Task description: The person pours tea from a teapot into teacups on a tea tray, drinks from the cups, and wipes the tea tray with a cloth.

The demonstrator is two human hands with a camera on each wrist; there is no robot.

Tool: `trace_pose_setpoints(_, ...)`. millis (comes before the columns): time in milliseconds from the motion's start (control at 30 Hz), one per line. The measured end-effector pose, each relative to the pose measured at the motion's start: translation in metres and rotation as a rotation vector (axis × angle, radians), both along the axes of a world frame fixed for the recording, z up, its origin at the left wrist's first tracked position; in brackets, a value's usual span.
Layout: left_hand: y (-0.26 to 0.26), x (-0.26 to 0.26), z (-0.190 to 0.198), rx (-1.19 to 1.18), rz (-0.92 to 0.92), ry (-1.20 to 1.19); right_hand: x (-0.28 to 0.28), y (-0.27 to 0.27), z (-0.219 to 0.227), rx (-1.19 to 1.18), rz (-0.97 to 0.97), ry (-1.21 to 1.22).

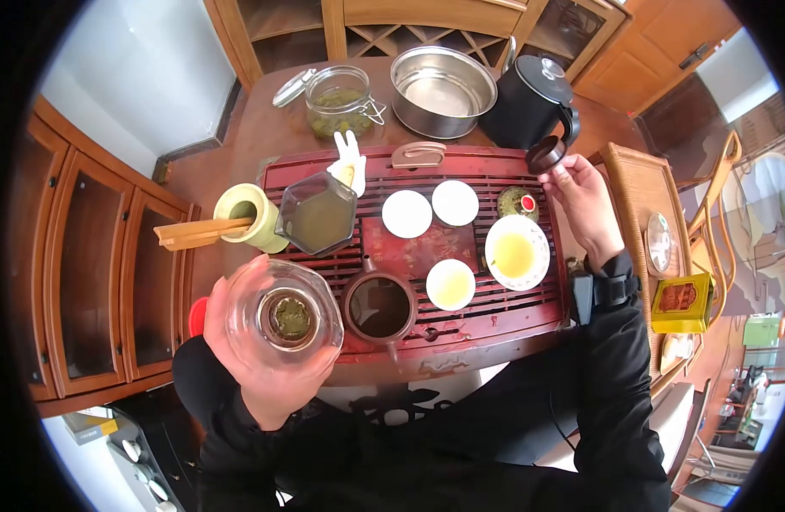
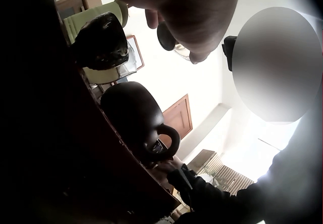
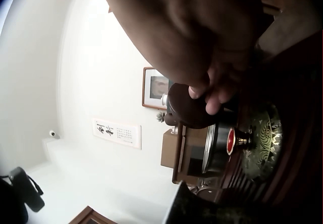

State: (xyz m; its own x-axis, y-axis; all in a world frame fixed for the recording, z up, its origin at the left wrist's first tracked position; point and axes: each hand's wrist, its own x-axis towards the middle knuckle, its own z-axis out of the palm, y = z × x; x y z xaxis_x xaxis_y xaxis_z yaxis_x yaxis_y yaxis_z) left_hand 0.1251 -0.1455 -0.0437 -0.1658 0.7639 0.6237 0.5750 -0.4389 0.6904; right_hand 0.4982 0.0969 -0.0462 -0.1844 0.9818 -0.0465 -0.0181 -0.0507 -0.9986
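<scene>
My left hand [image 1: 264,375] holds a clear glass vessel [image 1: 324,333] with wet green leaves in its round middle, left of the teapot. My right hand [image 1: 587,200] pinches a dark brown round lid [image 1: 546,156] between thumb and fingers, raised at the tray's far right corner. In the right wrist view the lid [image 3: 189,105] shows beyond the fingertips. The brown clay teapot [image 1: 380,307] stands uncovered at the tray's front, dark inside. Under my right hand sits a patterned green lid [image 1: 514,205] with a red knob, beside a white bowl [image 1: 520,252] of yellow tea.
The slatted red tray [image 1: 503,328] also bears a cup of tea [image 1: 450,284], two white cups [image 1: 407,213] and a glass pitcher [image 1: 317,213]. Left stands a green holder [image 1: 230,205] with wooden tools. Behind are a leaf jar [image 1: 337,102], steel basin [image 1: 444,90] and black kettle [image 1: 529,102].
</scene>
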Motion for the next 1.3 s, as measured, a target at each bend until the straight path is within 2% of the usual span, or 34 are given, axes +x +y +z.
trace_pose_setpoints(167, 0.0, 0.0, 0.001, -0.001, 0.014, 0.001, -0.016, 0.007, -0.004, 0.134, 0.077, -0.229)
trace_pose_setpoints(467, 0.001, 0.001, 0.003, -0.023, 0.045, 0.06, -0.032, 0.011, -0.014, 0.224, 0.061, -0.36)
trace_pose_setpoints(633, 0.001, 0.001, 0.004, -0.005, 0.041, 0.089, -0.029, 0.007, -0.013, 0.334, 0.014, -0.596)
trace_pose_setpoints(1000, 0.004, 0.0, 0.004, 0.036, -0.029, 0.025, -0.023, 0.004, -0.016, 0.26, 0.039, -0.514)
trace_pose_setpoints(1133, 0.001, 0.0, 0.003, 0.005, -0.03, -0.009, -0.021, 0.005, -0.017, 0.31, 0.07, -0.478)
trace_pose_setpoints(1300, 0.001, -0.001, 0.003, 0.001, -0.035, -0.004, -0.016, 0.006, -0.013, 0.292, 0.102, -0.535)
